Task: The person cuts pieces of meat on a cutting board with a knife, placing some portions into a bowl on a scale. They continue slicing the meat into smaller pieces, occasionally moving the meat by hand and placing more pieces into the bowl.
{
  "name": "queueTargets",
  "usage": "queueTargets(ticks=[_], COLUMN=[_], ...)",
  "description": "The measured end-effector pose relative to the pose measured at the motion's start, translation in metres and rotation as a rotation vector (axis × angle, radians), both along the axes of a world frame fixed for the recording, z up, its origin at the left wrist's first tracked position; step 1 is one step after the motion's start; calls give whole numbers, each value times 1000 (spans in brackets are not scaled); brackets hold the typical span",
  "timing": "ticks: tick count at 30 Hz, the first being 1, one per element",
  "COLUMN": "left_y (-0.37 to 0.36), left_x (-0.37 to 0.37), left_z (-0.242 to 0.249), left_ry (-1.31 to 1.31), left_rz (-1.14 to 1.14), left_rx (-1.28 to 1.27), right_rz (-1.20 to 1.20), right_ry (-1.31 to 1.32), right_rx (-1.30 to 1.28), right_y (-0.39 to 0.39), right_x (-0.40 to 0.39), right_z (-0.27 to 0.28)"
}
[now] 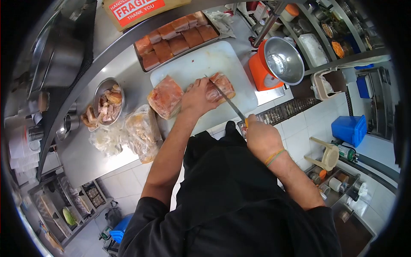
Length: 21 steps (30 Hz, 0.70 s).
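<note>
My left hand [198, 99] grips the left end of a block of pink meat [224, 80] on the white cutting board [205, 55], fingers curled over its top. In my right hand [263, 138] is a knife [231, 104] with a yellow handle, its blade lying diagonally across the block just right of my left fingers. A larger block of meat [164, 97] rests on the board's left side, close beside my left hand. Behind the board, a metal tray [184, 55] holds two rows of cut meat blocks [177, 44].
A metal bowl [123, 99] of meat trimmings and a plastic-wrapped piece [143, 128] stand on the steel table at left. At right is an orange scale [259, 70] carrying a steel bowl [284, 60]. A cardboard box [171, 5] sits on the shelf above the tray.
</note>
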<state>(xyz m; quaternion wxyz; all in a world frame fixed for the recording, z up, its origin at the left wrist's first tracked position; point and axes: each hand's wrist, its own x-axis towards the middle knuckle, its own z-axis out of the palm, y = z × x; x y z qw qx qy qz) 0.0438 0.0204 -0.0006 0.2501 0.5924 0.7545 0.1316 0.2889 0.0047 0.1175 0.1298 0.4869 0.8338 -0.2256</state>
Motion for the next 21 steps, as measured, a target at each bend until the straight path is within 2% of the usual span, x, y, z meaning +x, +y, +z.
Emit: queueTargets(ticks=[8, 21], left_y=[1, 3], left_x=[-4, -2], left_z=[-14, -7], left_ry=[-17, -36], left_rz=[-3, 22], left_rx=[30, -18], right_rz=[16, 69], right_ry=[-83, -94], right_rx=[-93, -183], right_y=[16, 55], right_x=[-15, -47], right_z=[10, -35])
